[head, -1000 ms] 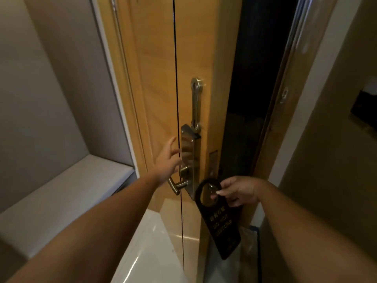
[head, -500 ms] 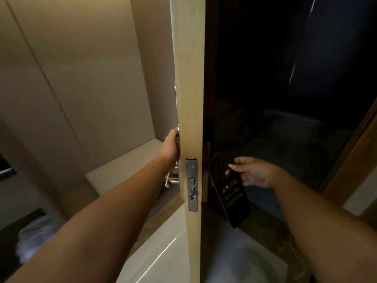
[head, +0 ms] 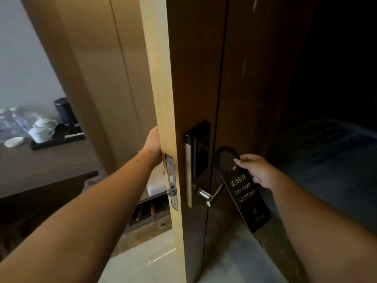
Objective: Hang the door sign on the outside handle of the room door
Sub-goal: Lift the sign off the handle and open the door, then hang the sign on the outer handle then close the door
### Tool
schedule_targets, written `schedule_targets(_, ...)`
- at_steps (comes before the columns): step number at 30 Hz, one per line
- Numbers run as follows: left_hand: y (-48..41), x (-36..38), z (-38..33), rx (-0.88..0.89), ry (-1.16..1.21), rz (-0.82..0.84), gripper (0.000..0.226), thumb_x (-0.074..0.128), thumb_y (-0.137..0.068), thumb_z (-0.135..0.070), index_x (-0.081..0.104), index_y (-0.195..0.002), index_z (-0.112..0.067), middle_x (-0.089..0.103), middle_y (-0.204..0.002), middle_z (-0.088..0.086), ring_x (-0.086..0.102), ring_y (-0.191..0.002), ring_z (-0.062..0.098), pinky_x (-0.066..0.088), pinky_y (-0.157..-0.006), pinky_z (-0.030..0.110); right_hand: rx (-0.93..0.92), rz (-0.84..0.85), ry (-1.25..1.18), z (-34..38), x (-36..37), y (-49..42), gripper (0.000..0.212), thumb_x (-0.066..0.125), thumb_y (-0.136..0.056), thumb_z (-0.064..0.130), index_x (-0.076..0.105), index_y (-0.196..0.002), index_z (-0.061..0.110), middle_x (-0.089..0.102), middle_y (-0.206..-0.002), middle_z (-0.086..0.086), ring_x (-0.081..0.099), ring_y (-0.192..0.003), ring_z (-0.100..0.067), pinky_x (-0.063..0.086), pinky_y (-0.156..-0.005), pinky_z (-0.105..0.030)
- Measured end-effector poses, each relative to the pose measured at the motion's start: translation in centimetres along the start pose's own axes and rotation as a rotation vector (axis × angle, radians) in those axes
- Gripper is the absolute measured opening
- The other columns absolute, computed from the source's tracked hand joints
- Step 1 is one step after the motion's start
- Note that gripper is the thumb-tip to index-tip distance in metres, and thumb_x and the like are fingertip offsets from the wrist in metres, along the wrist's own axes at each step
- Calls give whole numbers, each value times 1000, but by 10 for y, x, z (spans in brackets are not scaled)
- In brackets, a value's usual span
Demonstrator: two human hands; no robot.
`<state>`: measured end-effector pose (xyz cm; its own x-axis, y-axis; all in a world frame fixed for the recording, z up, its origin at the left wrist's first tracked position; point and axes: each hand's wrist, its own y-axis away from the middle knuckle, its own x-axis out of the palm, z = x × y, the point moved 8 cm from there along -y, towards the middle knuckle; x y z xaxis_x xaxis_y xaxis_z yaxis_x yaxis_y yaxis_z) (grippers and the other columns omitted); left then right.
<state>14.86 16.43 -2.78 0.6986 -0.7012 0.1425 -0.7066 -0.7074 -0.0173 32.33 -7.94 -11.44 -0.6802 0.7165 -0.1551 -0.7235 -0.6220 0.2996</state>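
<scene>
The room door (head: 163,82) stands open, edge-on to me, its dark outer face (head: 195,78) turned to the right. The silver outside handle (head: 211,194) sticks out below a black lock panel (head: 201,148). My right hand (head: 257,170) pinches a black "do not disturb" door sign (head: 243,193) just below its round hole, holding it just right of the handle and overlapping the lever's far end. The sign's hole is above the lever, not over it. My left hand (head: 153,146) rests on the door's inner side; its fingers are hidden behind the edge.
The latch plate (head: 171,181) shows on the door's edge. At the left, inside the room, a counter (head: 40,160) carries a black tray (head: 59,137) with white cups and a dark kettle (head: 64,111). Pale floor tiles (head: 146,260) lie below; the corridor at the right is dark.
The door has swung further open and its outer face with the lock and handle now shows. My right hand has brought the sign round to that side, close to the handle.
</scene>
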Motion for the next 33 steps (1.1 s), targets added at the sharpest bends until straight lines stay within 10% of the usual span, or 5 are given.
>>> schedule_targets(6, -8, -43, -18, 51, -92, -192, 31, 42, -99, -18, 61, -74, -12, 63, -66, 1, 63, -63, 16, 52, -72, 39, 37, 209, 130, 17, 24, -53, 15, 62, -86, 22, 67, -93, 10, 71, -96, -13, 68, -92, -32, 51, -72, -42)
schedule_targets(13, -5, -81, -37, -29, -20, -335, 58, 35, -87, -70, 63, -86, -19, 64, -71, -3, 62, -66, 17, 54, -83, 44, 0, 380, 141, 14, 52, -89, 19, 59, -88, 24, 65, -103, 13, 68, -101, -14, 65, -97, -32, 51, -80, -46)
schedule_targets(20, -7, -75, -48, 53, -110, -361, 59, 27, -89, -69, 59, -91, -20, 59, -99, 9, 54, -92, 28, 42, -88, 42, 16, 452, 217, -7, 61, -111, 17, 60, -86, 24, 67, -100, 16, 70, -95, -13, 65, -92, -29, 47, -75, -43)
schedule_targets(23, -13, -68, -46, 109, -84, -413, 59, 28, -90, -68, 55, -122, -26, 66, -120, 4, 61, -107, 22, 47, -91, 37, 11, 477, 250, -11, 67, -119, 14, 61, -86, 26, 68, -96, 20, 70, -96, -10, 62, -93, -26, 42, -78, -43)
schedule_targets(33, -25, -76, -46, 177, 4, -714, 50, 28, -91, -53, 62, -104, -19, 71, -103, 11, 66, -98, 28, 46, -95, 54, -57, 628, 294, -13, 129, -123, 6, 63, -85, 25, 67, -89, 26, 70, -98, -6, 63, -94, -23, 47, -85, -47)
